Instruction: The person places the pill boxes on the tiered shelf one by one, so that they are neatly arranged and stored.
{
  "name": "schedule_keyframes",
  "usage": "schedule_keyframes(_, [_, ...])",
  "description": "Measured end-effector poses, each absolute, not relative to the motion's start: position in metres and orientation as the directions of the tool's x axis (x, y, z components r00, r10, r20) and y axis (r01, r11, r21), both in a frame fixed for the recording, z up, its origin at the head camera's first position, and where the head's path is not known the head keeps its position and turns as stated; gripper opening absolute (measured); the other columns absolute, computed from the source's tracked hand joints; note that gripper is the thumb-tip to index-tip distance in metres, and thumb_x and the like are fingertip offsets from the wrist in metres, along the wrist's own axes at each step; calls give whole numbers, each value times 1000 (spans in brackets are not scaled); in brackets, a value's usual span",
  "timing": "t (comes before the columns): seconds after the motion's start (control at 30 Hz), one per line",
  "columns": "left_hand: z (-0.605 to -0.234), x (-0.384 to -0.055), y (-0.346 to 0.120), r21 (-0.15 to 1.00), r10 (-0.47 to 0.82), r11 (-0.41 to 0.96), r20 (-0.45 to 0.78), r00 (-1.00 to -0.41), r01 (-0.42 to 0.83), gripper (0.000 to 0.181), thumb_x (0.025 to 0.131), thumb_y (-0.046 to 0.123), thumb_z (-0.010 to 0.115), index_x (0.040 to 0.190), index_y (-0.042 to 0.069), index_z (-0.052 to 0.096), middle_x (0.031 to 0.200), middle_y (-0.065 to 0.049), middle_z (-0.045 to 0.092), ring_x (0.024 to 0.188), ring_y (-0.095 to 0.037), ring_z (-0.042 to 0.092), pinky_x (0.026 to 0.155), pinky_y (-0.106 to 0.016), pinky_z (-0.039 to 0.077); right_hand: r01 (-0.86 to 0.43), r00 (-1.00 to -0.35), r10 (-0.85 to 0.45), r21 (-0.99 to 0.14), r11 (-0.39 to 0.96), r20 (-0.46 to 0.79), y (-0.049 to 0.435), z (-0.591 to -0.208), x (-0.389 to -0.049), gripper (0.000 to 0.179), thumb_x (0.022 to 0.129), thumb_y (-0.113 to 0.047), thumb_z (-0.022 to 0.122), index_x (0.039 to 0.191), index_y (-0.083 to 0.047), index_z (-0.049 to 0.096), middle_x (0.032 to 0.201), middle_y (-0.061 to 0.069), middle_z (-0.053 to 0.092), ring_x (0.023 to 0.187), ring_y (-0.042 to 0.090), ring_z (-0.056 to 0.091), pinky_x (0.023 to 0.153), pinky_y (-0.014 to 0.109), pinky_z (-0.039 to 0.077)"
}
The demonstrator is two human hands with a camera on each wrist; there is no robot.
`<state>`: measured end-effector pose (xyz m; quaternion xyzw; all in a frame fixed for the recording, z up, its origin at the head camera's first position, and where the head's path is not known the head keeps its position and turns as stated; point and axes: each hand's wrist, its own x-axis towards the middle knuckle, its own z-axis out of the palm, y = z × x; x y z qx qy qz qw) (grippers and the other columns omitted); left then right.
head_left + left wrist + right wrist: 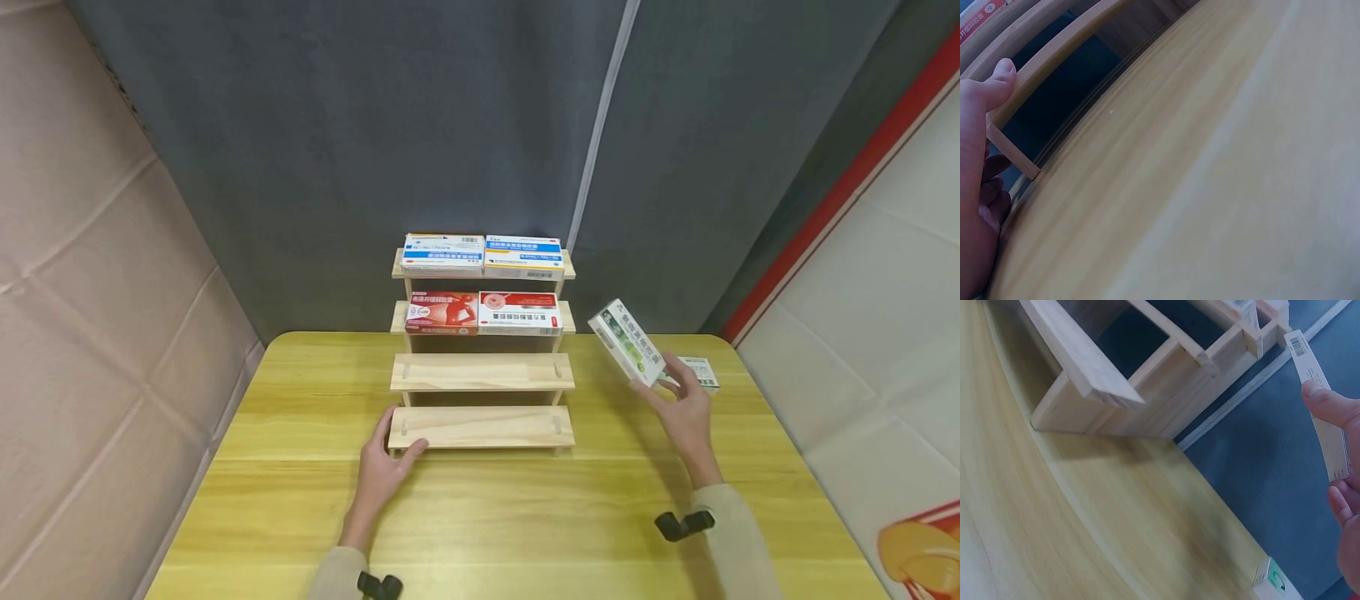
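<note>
A stepped wooden display rack (482, 427) stands on the table. At its lowest step, my left hand (382, 467) grips the left end, thumb on the front edge and fingers round the side; the left wrist view shows the thumb (1002, 81) against the wood. My right hand (684, 417) holds a white and green medicine box (627, 342) in the air, right of the rack, tilted. In the right wrist view the thumb presses the narrow side of this box (1316, 394). Behind the right hand, a second white and green medicine box (701, 372) lies on the table.
Two blue and white medicine boxes (444, 253) sit side by side on the top step. On the step below are a red medicine box (442, 313) and a red and white one (519, 313). A grey curtain (360, 150) hangs behind the wooden table (480, 517).
</note>
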<state>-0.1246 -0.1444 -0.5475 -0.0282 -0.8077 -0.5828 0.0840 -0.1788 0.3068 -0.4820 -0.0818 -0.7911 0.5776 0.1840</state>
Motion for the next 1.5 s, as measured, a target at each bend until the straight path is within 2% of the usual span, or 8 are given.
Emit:
schedule_keyframes(0.13, [-547, -124, -144, 934, -62, 328, 168, -984, 139, 84, 89, 15, 79, 154, -6, 31, 152, -28, 46, 141, -43, 45, 119, -45, 38, -92, -917, 340, -940, 328, 208, 304, -480, -176, 73, 81, -5, 85, 146, -3, 52, 150, 12, 52, 123, 3, 52, 104, 24, 51])
schedule_keyframes(0.3, [-548, -123, -143, 932, -74, 336, 169, -983, 135, 84, 89, 16, 79, 155, -3, 31, 153, -28, 44, 143, -44, 42, 120, -49, 35, -140, -908, 331, -930, 341, 258, 303, -484, -177, 74, 79, -3, 86, 146, -7, 53, 148, 8, 54, 122, -1, 51, 101, 16, 50])
schedule_keyframes(0.57, [-546, -122, -143, 934, -76, 334, 163, -984, 129, 84, 89, 17, 79, 155, -3, 32, 155, -28, 42, 145, -44, 40, 121, -51, 33, -252, -887, 294, -906, 340, 357, 285, -451, -161, 68, 77, 11, 81, 140, 9, 53, 143, 25, 54, 120, 3, 54, 95, 12, 51])
schedule_keyframes(0.77, [-549, -124, -142, 930, -78, 345, 162, -984, 126, 84, 89, 17, 79, 156, -1, 32, 156, -29, 40, 145, -45, 38, 122, -53, 33, -290, -879, 274, -894, 341, 390, 279, -440, -153, 68, 76, 11, 81, 138, 10, 53, 143, 27, 53, 119, 1, 55, 94, 11, 52])
schedule_keyframes(0.9, [-566, -130, -145, 928, -91, 353, 164, -982, 122, 85, 89, 17, 78, 157, 0, 30, 159, -28, 36, 148, -47, 33, 123, -58, 29, -304, -879, 259, -890, 341, 400, 275, -437, -150, 69, 76, 13, 80, 139, 10, 53, 143, 28, 52, 119, 1, 55, 95, 10, 51])
schedule_keyframes(1.03, [-581, -136, -149, 924, -96, 361, 169, -981, 124, 85, 89, 19, 79, 157, 4, 31, 159, -25, 38, 147, -45, 35, 123, -58, 30, -352, -867, 239, -877, 326, 437, 272, -438, -149, 71, 73, 19, 79, 138, 12, 52, 141, 30, 52, 120, 2, 56, 95, 11, 52])
schedule_keyframes(1.3, [-585, -137, -152, 920, -78, 364, 188, -979, 148, 87, 89, 27, 80, 157, 4, 32, 157, -23, 43, 145, -44, 39, 121, -59, 34, -394, -861, 217, -873, 288, 460, 273, -455, -156, 80, 70, 22, 80, 142, 4, 52, 142, 7, 55, 125, 4, 54, 100, 15, 51])
schedule_keyframes(1.5, [-583, -137, -152, 917, -84, 377, 178, -980, 134, 88, 88, 28, 80, 157, 3, 32, 157, -24, 42, 145, -45, 38, 120, -62, 33, -433, -856, 170, -856, 283, 489, 265, -451, -153, 80, 70, 18, 83, 143, 2, 53, 143, 18, 54, 126, 6, 54, 100, 15, 51])
